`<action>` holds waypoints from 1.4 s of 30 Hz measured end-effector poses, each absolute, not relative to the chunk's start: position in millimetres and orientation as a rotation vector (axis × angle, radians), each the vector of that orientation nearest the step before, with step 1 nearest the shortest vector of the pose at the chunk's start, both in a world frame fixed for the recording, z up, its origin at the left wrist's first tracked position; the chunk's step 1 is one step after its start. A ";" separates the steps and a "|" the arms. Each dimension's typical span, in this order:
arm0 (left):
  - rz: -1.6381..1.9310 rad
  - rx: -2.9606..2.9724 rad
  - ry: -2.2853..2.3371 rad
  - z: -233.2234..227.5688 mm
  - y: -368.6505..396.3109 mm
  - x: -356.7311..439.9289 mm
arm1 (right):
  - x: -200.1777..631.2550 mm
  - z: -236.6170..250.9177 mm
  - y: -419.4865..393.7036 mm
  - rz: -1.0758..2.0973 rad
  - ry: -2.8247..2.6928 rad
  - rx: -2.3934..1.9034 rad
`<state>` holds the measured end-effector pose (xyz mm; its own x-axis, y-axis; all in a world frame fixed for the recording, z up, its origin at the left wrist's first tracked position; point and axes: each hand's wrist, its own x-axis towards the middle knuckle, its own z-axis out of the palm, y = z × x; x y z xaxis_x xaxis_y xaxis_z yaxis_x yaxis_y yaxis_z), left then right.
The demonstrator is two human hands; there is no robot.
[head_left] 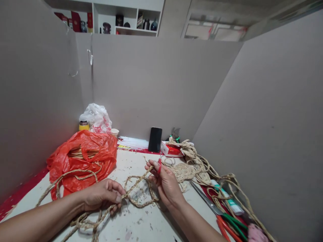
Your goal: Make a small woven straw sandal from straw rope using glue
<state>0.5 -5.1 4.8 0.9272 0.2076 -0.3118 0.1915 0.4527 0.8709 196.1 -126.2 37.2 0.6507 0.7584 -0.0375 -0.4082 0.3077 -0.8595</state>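
A tan braided straw rope [137, 182] runs between my two hands above the white work surface. My left hand [107, 195] is closed, pinching the rope between thumb and fingers. Higher and to the right, my right hand [163, 176] pinches the rope near its frayed end, with a red ring or band around one finger. A loop of the same rope hangs between the hands. Below my left hand, more of it lies in loose coils, and another length trails out beside the red plastic bag [83, 161].
Coiled rope [195, 158] is heaped at the right, beside scissors [212, 205] with red and green handles and a white-green tube [228, 198]. At the back stand a black phone [154, 139], a red-white box [172, 150], a paper cup [114, 132] and a white plastic bag [97, 117]. Grey partitions enclose the table.
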 end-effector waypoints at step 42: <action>0.055 1.295 0.294 57.9 -50.0 25.8 | 176.6 61.5 -145.9 1.059 -0.537 -0.828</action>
<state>25.8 -50.0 57.9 0.9616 0.2037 -0.1839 0.1236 0.2769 0.9529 176.6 -145.9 61.5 0.4097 0.9122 0.0014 -0.5397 0.2436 -0.8058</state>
